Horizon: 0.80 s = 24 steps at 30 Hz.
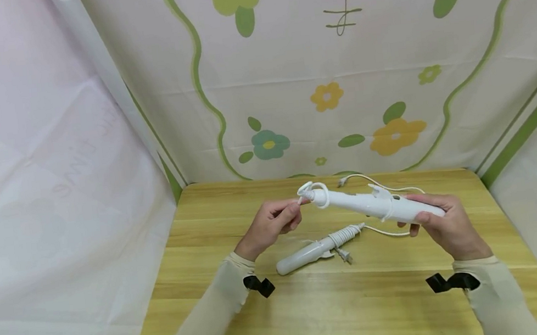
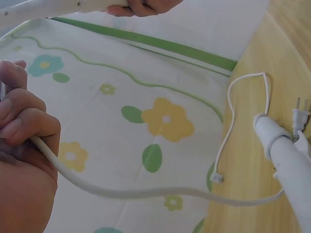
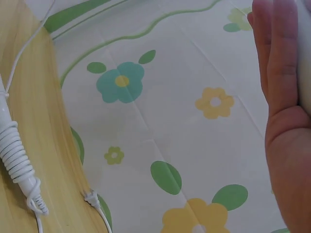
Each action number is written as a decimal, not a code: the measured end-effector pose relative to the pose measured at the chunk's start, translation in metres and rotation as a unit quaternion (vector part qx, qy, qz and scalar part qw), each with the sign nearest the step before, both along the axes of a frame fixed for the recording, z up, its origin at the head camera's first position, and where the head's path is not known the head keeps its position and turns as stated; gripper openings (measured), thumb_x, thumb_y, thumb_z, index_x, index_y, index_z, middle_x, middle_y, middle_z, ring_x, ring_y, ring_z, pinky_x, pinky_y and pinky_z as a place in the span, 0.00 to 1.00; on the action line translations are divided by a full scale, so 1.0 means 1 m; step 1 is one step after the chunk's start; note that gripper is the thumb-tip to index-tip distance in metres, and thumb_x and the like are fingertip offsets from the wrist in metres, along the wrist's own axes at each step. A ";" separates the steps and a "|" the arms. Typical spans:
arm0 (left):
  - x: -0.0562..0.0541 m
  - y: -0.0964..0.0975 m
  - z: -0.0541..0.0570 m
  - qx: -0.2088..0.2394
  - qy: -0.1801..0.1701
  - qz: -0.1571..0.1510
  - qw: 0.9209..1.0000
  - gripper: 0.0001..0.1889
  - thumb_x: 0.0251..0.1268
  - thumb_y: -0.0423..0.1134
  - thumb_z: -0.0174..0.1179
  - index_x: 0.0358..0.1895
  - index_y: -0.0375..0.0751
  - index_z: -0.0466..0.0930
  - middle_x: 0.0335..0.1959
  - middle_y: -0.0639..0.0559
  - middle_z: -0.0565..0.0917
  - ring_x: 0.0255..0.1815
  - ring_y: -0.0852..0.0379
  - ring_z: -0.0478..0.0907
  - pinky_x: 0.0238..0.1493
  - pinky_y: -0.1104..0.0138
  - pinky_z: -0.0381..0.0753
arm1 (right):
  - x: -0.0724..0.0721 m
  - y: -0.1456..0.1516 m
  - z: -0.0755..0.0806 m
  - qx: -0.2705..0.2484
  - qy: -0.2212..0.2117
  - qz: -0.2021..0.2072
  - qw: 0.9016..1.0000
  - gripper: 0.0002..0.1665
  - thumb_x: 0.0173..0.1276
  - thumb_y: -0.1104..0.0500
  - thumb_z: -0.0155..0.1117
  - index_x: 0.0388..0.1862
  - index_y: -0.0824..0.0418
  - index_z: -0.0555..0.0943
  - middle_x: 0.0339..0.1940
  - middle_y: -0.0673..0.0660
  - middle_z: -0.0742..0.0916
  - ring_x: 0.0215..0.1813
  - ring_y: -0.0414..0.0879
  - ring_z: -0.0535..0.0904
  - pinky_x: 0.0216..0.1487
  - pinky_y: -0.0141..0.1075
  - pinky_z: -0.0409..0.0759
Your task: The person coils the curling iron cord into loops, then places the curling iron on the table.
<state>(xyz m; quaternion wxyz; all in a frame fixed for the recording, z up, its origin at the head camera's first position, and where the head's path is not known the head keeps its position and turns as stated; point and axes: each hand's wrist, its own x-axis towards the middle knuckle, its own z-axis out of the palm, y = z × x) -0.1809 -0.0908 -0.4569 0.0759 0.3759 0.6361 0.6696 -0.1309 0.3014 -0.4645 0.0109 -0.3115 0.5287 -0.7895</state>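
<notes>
My right hand (image 1: 446,224) grips a white curling iron (image 1: 352,202) by its thicker ribbed end, raised over the table. Its narrow end points left, with loops of white cord (image 1: 322,194) around it. At that end my left hand (image 1: 275,223) pinches the cord between thumb and fingers. From the curled left fingers the power cord (image 2: 121,193) sags across the left wrist view towards the table. Below the hands lies a second white curling iron (image 1: 303,256), with cord wound tightly round its narrow end (image 3: 17,158). A two-pin plug (image 1: 345,256) lies against it.
Another plug (image 1: 342,181) lies by the far edge of the wooden table (image 1: 354,312), its cord (image 1: 374,177) curving right behind the held iron. A flower-printed cloth (image 1: 303,119) hangs behind the table. Pale cloth walls (image 1: 45,215) stand at both sides.
</notes>
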 end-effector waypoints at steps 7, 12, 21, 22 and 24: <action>0.000 0.007 -0.012 0.009 -0.042 -0.012 0.999 0.25 0.92 0.42 0.48 0.67 0.17 0.78 0.23 0.57 0.70 0.18 0.64 0.57 0.21 0.71 0.59 | 0.000 -0.002 0.003 -0.033 -0.018 -0.013 0.999 0.21 0.81 0.78 0.55 0.69 0.81 0.79 0.61 0.69 0.90 0.45 0.55 0.93 0.36 0.36 0.90; -0.001 0.013 -0.020 0.001 -0.059 -0.001 0.998 0.23 0.92 0.41 0.48 0.69 0.23 0.80 0.22 0.57 0.71 0.17 0.64 0.58 0.19 0.72 0.60 | 0.001 -0.005 0.004 -0.053 -0.045 -0.038 0.997 0.22 0.82 0.77 0.53 0.70 0.78 0.79 0.61 0.67 0.90 0.46 0.53 0.93 0.38 0.34 0.90; 0.001 0.021 -0.025 0.006 -0.062 0.030 0.998 0.20 0.92 0.38 0.48 0.50 0.23 0.85 0.31 0.47 0.81 0.19 0.62 0.61 0.21 0.71 0.61 | 0.002 -0.014 0.010 -0.042 -0.068 -0.118 0.990 0.22 0.83 0.76 0.52 0.67 0.71 0.85 0.59 0.61 0.91 0.44 0.48 0.94 0.37 0.31 0.89; 0.002 0.021 -0.025 -0.007 -0.052 0.040 0.998 0.19 0.92 0.38 0.48 0.54 0.26 0.86 0.29 0.45 0.80 0.18 0.63 0.61 0.21 0.71 0.61 | 0.002 -0.015 0.010 -0.043 -0.071 -0.124 0.989 0.22 0.83 0.77 0.52 0.67 0.72 0.84 0.59 0.61 0.91 0.44 0.49 0.94 0.37 0.31 0.89; 0.003 0.021 -0.023 -0.054 -0.004 0.067 0.996 0.18 0.91 0.38 0.50 0.59 0.30 0.88 0.28 0.45 0.82 0.18 0.65 0.62 0.21 0.72 0.61 | 0.001 -0.017 0.012 -0.019 -0.071 -0.152 0.986 0.21 0.81 0.78 0.54 0.67 0.75 0.83 0.59 0.61 0.92 0.44 0.49 0.94 0.37 0.33 0.90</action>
